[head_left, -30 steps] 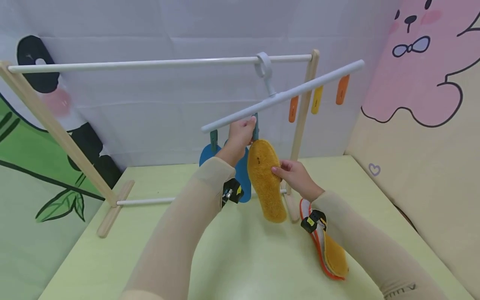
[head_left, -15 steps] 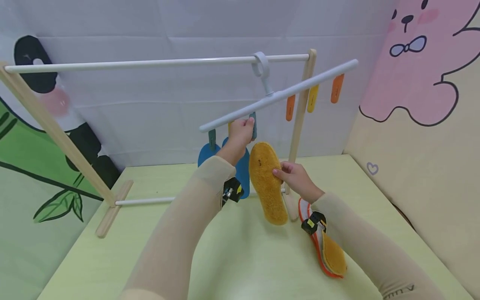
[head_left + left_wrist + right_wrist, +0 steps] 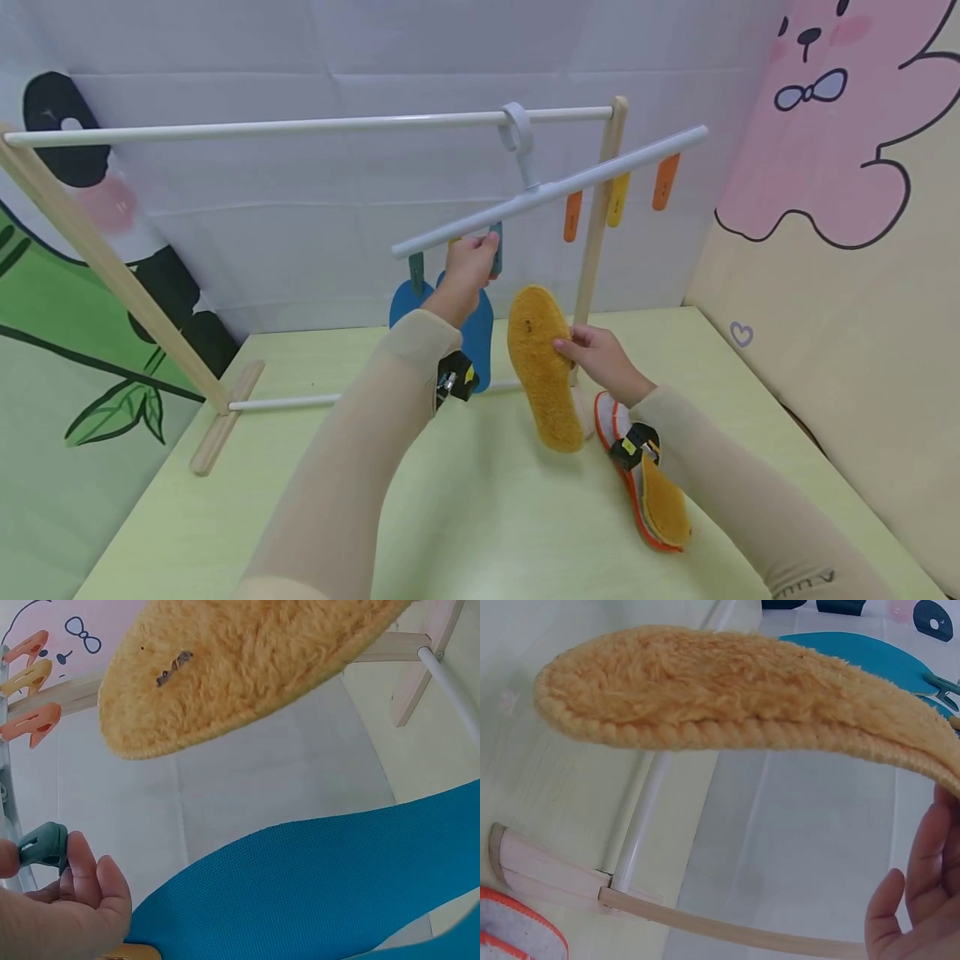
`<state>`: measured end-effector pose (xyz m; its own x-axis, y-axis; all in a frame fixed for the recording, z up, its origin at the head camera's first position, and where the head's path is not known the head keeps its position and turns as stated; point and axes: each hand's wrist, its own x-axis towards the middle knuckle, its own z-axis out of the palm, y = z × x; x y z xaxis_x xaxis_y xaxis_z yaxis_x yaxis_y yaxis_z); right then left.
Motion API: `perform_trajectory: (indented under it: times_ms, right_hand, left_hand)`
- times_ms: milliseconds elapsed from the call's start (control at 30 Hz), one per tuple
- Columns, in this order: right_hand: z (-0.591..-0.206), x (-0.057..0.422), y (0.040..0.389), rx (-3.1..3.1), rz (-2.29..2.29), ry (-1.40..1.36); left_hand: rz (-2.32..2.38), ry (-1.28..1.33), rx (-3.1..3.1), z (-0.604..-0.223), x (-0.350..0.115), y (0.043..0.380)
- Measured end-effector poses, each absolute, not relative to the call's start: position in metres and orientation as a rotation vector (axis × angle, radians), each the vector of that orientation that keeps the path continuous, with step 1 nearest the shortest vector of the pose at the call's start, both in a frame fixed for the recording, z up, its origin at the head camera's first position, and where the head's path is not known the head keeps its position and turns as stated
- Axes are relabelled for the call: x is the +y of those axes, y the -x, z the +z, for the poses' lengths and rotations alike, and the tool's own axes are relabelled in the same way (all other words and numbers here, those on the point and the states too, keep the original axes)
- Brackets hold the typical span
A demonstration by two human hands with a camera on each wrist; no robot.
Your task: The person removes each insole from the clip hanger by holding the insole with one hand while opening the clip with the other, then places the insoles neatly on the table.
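My left hand is raised to the white hanger bar and pinches a dark green clip between thumb and fingers. Lower and to the right, my right hand holds a fuzzy yellow insole by its side edge, with thumb in front. The insole hangs upright, its top end below the clip and apart from it. Two blue insoles hang on the left part of the bar; one is under a green clip, and the left hand partly covers the other.
The hanger's ring loops over the white rail of a wooden-legged rack. Orange clips and a yellow clip hang from the bar's right half. Another yellow insole with orange-edged pieces lies on the table, under the right forearm.
The yellow insole and right hand have moved right and slightly down, away from the clip and the blue insoles. The left hand stays at the clip; the view has shifted a little.
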<state>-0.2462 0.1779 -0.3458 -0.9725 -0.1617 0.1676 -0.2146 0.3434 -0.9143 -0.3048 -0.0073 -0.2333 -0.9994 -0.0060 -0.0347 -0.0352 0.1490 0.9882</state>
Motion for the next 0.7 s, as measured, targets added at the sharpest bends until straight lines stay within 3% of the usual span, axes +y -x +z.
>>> perform_trajectory:
  times_ms: [700]
  right_hand:
    - [-0.35, 0.196, 0.239, -2.561, 1.728, -0.258]
  left_hand:
    - [1.953, 0.118, 2.362, -0.234, -0.011, 0.306]
